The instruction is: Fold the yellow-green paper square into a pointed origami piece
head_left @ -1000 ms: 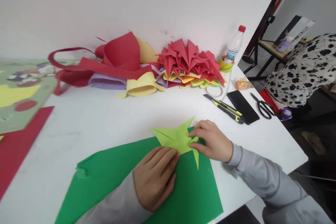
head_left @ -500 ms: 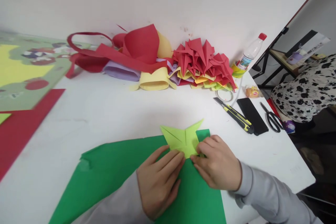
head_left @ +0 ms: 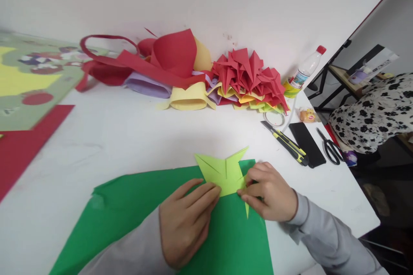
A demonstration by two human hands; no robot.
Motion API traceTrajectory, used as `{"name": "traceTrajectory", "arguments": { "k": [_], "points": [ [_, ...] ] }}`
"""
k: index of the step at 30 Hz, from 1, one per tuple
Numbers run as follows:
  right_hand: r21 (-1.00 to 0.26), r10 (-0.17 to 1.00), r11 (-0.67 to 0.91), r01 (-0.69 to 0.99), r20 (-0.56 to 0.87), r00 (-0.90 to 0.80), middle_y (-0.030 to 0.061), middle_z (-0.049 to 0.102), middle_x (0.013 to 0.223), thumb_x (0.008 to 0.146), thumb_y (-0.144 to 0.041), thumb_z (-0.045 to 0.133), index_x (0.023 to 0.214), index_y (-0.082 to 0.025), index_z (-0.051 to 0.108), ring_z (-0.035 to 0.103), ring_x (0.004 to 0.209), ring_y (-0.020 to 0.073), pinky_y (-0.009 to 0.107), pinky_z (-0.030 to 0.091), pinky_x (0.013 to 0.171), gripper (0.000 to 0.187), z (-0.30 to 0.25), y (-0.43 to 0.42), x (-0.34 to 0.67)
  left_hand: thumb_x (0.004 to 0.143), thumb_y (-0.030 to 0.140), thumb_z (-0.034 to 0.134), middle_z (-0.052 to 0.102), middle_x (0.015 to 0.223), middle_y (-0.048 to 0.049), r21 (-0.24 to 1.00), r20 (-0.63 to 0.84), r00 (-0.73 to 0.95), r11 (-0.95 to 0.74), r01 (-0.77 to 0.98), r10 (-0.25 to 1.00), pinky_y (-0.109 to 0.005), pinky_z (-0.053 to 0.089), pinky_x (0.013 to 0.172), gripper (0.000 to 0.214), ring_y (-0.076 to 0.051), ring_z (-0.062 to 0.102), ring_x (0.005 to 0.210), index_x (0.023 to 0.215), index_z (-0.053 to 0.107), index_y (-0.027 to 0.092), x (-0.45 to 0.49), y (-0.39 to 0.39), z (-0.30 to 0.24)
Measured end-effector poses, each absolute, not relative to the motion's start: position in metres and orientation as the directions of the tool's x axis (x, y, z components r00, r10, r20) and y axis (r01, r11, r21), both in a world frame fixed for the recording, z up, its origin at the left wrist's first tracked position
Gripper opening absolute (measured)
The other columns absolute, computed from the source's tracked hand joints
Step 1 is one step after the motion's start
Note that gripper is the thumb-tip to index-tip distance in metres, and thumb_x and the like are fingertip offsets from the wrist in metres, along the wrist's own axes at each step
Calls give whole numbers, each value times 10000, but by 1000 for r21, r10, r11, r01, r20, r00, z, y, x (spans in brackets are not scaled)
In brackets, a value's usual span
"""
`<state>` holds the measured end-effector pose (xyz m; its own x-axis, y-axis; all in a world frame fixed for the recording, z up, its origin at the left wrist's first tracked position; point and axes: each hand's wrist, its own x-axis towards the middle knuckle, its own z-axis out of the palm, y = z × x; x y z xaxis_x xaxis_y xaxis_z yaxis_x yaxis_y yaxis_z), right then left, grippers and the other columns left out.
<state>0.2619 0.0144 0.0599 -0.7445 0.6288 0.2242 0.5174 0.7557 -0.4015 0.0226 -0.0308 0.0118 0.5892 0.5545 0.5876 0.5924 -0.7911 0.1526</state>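
Observation:
A folded lime-green paper (head_left: pixel 225 172) with two pointed tips spread toward the wall lies over the far edge of a large dark green sheet (head_left: pixel 129 206). My left hand (head_left: pixel 190 219) is palm down, its fingers stretched out and their tips resting on the paper's lower left corner. At the right side, my right hand (head_left: pixel 266 191) is closed, thumb and fingers pinching the paper's edge. A narrow lime-green point (head_left: pixel 247 210) sticks out below those fingers. The fingers partly hide the paper's two lower corners.
Along the wall stand red, purple and yellow paper bands (head_left: pixel 174 58) and a spiky red folded-paper pile (head_left: pixel 245 68). To the right are a bottle (head_left: pixel 305 71), tape roll (head_left: pixel 274 118), cutter knife (head_left: pixel 285 142), black phone (head_left: pixel 307 144) and scissors (head_left: pixel 331 148). A person's floral clothing (head_left: pixel 374 114) is beyond.
My left hand has slid left along the paper's lower edge, away from the right hand. A narrow point of the paper now shows below my right fingers. The view has shifted slightly.

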Motion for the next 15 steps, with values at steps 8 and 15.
{"name": "traceTrajectory", "arguments": {
  "k": [8,15],
  "points": [
    [-294,664,748,595,344,-664,120,639,1018,944,-295,572,1095,-150,663,549,964,253,411,432,810,229,53,17,264,879,76,452,736,1032,-143,143,636,563,-798,586,528,-427,525,877,277,-252,661,988,1071,652,81,21,-28,8],
    [-220,573,818,531,383,-725,72,656,921,956,-203,544,943,-162,647,558,871,202,370,392,783,112,53,9,257,922,133,450,723,1090,-150,180,600,562,-781,598,569,-426,499,869,265,-262,665,999,1124,613,81,18,-27,9]
  ]
}}
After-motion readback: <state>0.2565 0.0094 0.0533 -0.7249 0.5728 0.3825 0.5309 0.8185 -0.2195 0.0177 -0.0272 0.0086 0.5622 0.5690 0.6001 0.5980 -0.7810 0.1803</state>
